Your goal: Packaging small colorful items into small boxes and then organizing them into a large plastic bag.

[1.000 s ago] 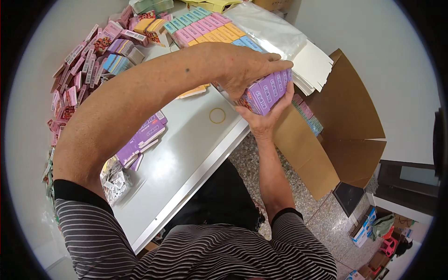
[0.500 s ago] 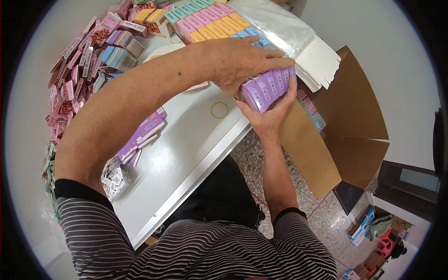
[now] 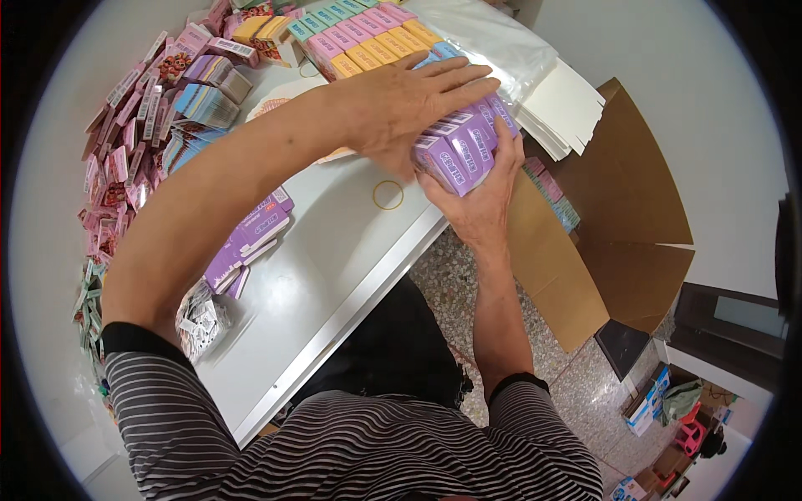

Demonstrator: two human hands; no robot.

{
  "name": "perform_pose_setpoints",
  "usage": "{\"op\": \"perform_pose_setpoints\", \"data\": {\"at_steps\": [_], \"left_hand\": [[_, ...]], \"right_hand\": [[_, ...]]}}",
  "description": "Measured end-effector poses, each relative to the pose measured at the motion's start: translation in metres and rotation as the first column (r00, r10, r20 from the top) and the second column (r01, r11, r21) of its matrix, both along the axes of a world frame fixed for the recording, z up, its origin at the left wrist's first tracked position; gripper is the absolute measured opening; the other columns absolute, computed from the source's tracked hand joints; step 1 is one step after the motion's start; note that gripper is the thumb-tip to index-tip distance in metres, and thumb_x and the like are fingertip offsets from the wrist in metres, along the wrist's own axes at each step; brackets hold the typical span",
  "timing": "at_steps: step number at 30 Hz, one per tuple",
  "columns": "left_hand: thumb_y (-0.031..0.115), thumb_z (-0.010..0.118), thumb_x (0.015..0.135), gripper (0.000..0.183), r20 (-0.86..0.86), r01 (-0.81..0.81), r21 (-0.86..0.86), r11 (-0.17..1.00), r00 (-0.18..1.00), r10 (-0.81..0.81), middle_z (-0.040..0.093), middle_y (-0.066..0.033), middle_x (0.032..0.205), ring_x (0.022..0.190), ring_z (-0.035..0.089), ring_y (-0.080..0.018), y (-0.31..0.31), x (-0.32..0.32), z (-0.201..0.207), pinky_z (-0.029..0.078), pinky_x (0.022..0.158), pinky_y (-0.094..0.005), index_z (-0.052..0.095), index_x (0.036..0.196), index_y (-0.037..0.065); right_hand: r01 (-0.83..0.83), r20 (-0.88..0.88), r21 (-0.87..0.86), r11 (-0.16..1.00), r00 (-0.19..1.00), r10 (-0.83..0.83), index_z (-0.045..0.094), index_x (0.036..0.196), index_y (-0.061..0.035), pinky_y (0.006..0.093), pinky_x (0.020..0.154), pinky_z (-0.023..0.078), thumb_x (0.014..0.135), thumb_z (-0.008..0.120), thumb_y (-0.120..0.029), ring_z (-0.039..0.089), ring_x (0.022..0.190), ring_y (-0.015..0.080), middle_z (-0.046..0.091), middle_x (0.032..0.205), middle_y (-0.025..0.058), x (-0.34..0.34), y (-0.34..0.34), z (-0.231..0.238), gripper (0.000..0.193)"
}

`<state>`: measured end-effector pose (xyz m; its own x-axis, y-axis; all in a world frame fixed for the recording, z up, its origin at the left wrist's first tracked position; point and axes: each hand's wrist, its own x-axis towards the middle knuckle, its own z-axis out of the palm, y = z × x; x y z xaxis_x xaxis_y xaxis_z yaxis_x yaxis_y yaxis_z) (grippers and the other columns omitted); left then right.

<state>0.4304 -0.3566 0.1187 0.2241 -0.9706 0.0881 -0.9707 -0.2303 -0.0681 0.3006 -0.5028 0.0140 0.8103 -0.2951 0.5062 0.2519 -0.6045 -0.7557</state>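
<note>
A row of small purple boxes [image 3: 464,150] is held above the table's right edge, its sides glossy as if under clear film. My right hand [image 3: 489,179] grips it from the near side, thumb at the left end and fingers around the right. Across its far upper side lies my left hand [image 3: 409,104], fingers stretched out and apart, palm beside the left end; its thumb is blurred. Just beyond the left hand stand rows of green, pink, yellow and blue boxes [image 3: 368,42]. A yellow rubber band [image 3: 388,195] rests on the white table [image 3: 334,242] below the hands.
Flattened purple cartons [image 3: 255,234] and a clear bag [image 3: 203,321] lie near my left forearm. Pink packs [image 3: 125,159] and card stacks [image 3: 205,104] heap at the left. Clear plastic bags [image 3: 493,46] and white sheets [image 3: 564,113] sit at the far right, beside an open cardboard carton [image 3: 635,209] holding boxes.
The purple row has shifted slightly left and tilted in my right hand. My left hand has slid left along it, its fingers straighter and its thumb drawn off the end.
</note>
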Motion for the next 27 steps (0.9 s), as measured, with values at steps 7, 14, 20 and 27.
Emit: {"op": "perform_pose_setpoints", "data": {"at_steps": [7,14,20,27], "left_hand": [[0.044,0.048,0.103,0.058,0.104,-0.077,-0.159,0.984,0.99,0.094,0.046,-0.0087,0.154,0.148,0.036,-0.0272,-0.013,-0.056,-0.019,0.023,0.124,-0.0479,0.045,0.15,0.011],[0.028,0.052,0.103,0.046,-0.279,-0.181,-0.319,0.93,0.956,0.09,0.048,-0.0107,0.153,0.145,0.041,-0.026,-0.012,-0.049,-0.022,0.032,0.12,-0.044,0.053,0.144,0.008],[0.026,0.052,0.103,0.04,-0.341,-0.321,-0.36,0.876,0.919,0.197,0.051,-0.0096,0.151,0.144,0.041,-0.0255,-0.007,-0.041,-0.04,0.035,0.118,-0.0422,0.059,0.138,0.007],[0.036,0.044,0.105,0.044,0.117,-0.212,-0.3,0.93,0.96,0.256,0.052,-0.004,0.15,0.144,0.042,-0.0241,0.002,-0.029,-0.044,0.027,0.122,-0.0512,0.059,0.135,0.007]], "right_hand": [[0.016,0.083,-0.089,0.996,0.997,-0.008,0.026,0.153,0.0002,0.0538,0.117,0.027,0.072,0.088,-0.031,0.032,0.14,0.0449,0.031,0.15,0.0284,0.002,-0.004,-0.011,0.106],[-0.025,0.052,-0.077,0.997,0.998,0.029,0.026,0.154,-0.0009,0.0546,0.117,0.028,0.069,0.091,-0.03,0.03,0.142,0.0452,0.026,0.154,0.0292,-0.001,-0.004,0.002,0.111],[-0.02,0.081,-0.086,0.996,0.996,0.027,0.03,0.154,-0.0056,0.0542,0.119,0.027,0.065,0.094,-0.029,0.027,0.146,0.0447,0.019,0.159,0.0278,-0.001,-0.01,-0.004,0.112],[-0.15,0.169,-0.097,0.984,0.972,0.165,0.047,0.146,-0.0056,0.0488,0.115,0.033,0.078,0.084,-0.036,0.037,0.141,0.0385,0.035,0.153,0.0243,0.007,-0.038,-0.005,0.083]]}}
